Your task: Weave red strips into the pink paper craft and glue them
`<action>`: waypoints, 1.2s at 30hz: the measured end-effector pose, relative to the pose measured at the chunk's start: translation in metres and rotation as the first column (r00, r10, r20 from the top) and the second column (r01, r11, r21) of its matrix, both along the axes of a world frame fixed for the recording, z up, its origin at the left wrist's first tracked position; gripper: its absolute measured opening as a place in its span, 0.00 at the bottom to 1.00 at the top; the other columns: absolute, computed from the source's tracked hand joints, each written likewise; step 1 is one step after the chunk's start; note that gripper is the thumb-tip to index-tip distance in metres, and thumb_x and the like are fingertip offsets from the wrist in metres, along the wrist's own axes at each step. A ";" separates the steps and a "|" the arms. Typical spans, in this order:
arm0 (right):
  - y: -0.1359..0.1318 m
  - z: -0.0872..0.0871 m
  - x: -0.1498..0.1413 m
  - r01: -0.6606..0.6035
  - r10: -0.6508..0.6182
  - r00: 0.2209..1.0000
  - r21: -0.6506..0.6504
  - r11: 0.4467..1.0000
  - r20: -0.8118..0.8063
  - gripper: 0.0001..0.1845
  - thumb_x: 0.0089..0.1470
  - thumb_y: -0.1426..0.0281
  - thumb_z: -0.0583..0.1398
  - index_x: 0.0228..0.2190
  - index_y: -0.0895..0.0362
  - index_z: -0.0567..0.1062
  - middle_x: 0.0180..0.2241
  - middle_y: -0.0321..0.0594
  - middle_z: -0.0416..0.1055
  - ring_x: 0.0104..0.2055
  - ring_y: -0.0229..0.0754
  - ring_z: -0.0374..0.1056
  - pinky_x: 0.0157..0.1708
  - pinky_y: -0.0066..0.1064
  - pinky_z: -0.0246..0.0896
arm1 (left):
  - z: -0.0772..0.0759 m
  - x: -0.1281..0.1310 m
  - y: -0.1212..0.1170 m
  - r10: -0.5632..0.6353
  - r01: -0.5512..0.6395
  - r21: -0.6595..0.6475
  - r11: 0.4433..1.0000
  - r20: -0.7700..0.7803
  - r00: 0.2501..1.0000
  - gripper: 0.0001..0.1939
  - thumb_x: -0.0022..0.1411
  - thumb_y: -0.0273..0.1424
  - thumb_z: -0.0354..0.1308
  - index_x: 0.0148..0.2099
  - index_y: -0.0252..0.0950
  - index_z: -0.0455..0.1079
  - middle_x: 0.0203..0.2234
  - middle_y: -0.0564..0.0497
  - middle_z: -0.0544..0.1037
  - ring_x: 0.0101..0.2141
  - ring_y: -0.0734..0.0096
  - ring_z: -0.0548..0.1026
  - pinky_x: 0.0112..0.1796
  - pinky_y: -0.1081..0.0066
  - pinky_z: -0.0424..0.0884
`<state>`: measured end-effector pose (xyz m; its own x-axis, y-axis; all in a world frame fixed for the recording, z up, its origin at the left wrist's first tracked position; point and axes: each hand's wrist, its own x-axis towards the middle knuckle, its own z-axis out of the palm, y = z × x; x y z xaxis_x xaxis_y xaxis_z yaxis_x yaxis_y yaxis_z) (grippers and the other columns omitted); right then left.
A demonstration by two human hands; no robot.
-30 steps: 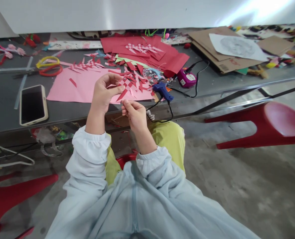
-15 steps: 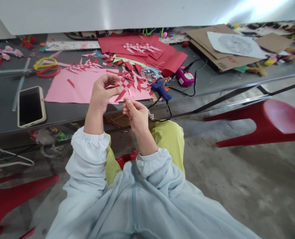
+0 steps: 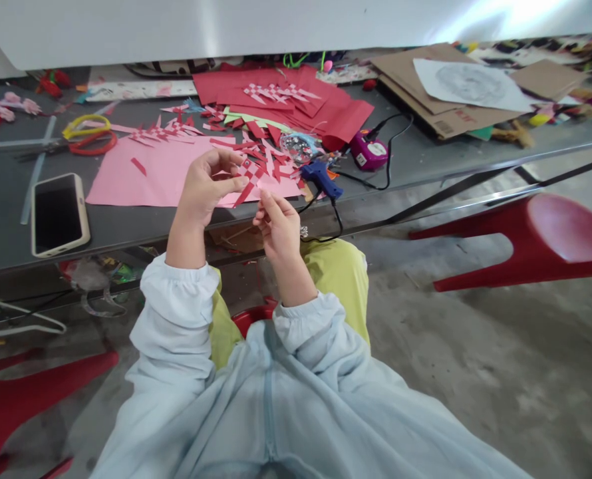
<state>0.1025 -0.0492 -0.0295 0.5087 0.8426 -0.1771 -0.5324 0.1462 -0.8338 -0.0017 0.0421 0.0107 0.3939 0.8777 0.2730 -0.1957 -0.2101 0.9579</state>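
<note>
Between the thumb and fingers of my left hand (image 3: 203, 186) is a small woven paper piece (image 3: 251, 171) in red and pink checks, with loose strip ends pointing down. My right hand (image 3: 279, 223) is closed in a pinch at the piece's lower right, on the end of a pink strip. Under both hands lies a pink paper sheet (image 3: 161, 173) at the table's front edge. Loose red and pink paper strips (image 3: 271, 156) are heaped just behind the woven piece. Several similar woven pieces (image 3: 163, 131) rest at the back of the pink sheet.
A blue glue gun (image 3: 322, 178) with a black cord lies right of my hands, near a purple box (image 3: 368, 152). Scissors (image 3: 91, 135) and a phone (image 3: 60, 214) are on the left. Red paper (image 3: 346, 123) and cardboard (image 3: 426, 100) lie behind. A red stool (image 3: 520, 246) stands right.
My right hand has moved slightly up and right, and its fingertips now meet the pink strip of the woven piece. My left hand keeps its hold. The view has shifted slightly.
</note>
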 end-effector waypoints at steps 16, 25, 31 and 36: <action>-0.010 -0.035 0.047 0.079 -0.051 0.966 -0.100 0.992 0.254 0.25 0.36 0.48 0.70 0.26 0.55 0.74 0.18 0.26 0.62 0.19 0.27 0.57 0.20 0.23 0.59 | -0.005 -0.002 0.007 0.022 -0.022 0.017 1.000 0.029 0.999 0.15 0.43 0.17 0.66 0.33 0.38 0.71 0.30 0.57 0.73 0.32 0.80 0.71 0.37 0.76 0.73; -0.028 -0.037 0.048 -0.170 0.289 0.852 -0.291 0.942 0.437 0.24 0.29 0.51 0.74 0.18 0.57 0.76 0.12 0.31 0.64 0.15 0.30 0.56 0.17 0.26 0.50 | -0.004 -0.004 0.006 0.015 -0.015 -0.003 1.000 -0.030 0.999 0.15 0.45 0.18 0.66 0.35 0.38 0.70 0.33 0.55 0.74 0.34 0.77 0.72 0.37 0.74 0.74; -0.032 -0.028 0.048 -0.226 0.433 0.699 -0.399 0.889 0.569 0.28 0.49 0.47 0.63 0.14 0.57 0.72 0.11 0.33 0.61 0.15 0.31 0.53 0.18 0.28 0.47 | -0.003 -0.004 0.006 -0.002 0.004 -0.063 0.998 0.030 1.000 0.15 0.42 0.18 0.66 0.33 0.37 0.71 0.30 0.57 0.74 0.31 0.80 0.70 0.34 0.76 0.73; -0.035 -0.021 0.051 -0.291 0.544 0.559 -0.465 0.836 0.626 0.12 0.43 0.62 0.69 0.27 0.57 0.81 0.20 0.33 0.71 0.21 0.32 0.62 0.25 0.27 0.53 | -0.003 -0.004 0.004 0.006 0.002 -0.133 0.991 0.055 0.998 0.16 0.38 0.19 0.67 0.33 0.35 0.74 0.26 0.57 0.73 0.29 0.80 0.70 0.30 0.79 0.73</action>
